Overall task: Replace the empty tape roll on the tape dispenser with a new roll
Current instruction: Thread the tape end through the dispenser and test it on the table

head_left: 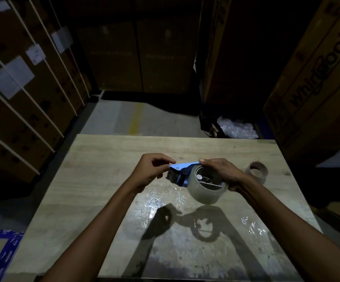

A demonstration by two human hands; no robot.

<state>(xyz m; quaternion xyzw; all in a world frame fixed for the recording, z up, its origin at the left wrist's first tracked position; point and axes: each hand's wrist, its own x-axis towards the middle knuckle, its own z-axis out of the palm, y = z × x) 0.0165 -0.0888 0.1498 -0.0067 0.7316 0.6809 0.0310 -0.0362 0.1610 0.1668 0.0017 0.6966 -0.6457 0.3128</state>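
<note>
Tape dispenser (pixel 180 173) in both hands' grip

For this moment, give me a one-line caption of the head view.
Both hands, left and right, hold a tape dispenser carrying a clear roll; empty core on table.

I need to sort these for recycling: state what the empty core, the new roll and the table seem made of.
Empty core: likely cardboard, dull brown. New roll: clear glossy plastic film, see-through. Table: pale wood grain, perhaps laminate.

cardboard boxes (pixel 315 82), perhaps plastic wrap (pixel 236 127)
</note>
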